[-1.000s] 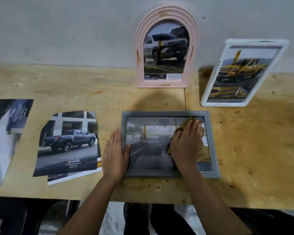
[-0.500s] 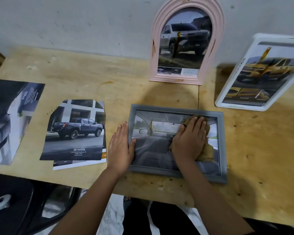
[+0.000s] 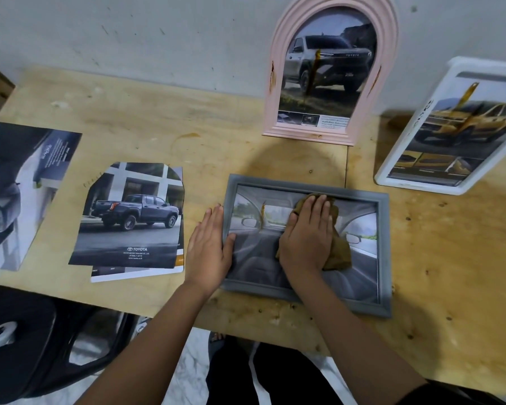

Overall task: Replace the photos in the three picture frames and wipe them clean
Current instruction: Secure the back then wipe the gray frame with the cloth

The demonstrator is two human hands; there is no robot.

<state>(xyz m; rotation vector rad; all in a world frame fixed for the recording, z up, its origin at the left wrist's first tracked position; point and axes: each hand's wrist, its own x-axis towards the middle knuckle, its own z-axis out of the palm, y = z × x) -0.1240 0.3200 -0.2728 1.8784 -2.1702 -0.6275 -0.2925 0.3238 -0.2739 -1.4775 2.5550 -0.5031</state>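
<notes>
A grey picture frame point(image 3: 383, 247) lies flat on the wooden table point(image 3: 158, 112), holding a photo of a car interior. My right hand point(image 3: 307, 235) presses a brown cloth point(image 3: 341, 252) flat on its glass. My left hand point(image 3: 209, 247) lies flat against the frame's left edge, its thumb on the glass. A pink arched frame point(image 3: 275, 83) with a grey truck photo leans on the wall behind. A white frame point(image 3: 392, 173) with a yellow truck photo leans at the right.
Loose printed photos point(image 3: 132, 217) of a dark pickup lie left of the grey frame. A larger dark sheet point(image 3: 21, 185) lies at the far left edge. A black chair point(image 3: 41, 340) stands below the table's front edge at the left.
My right hand with the cloth has slid a little left and toward me over the glass. The view has shifted left and closer. My left hand stays at the frame's left edge.
</notes>
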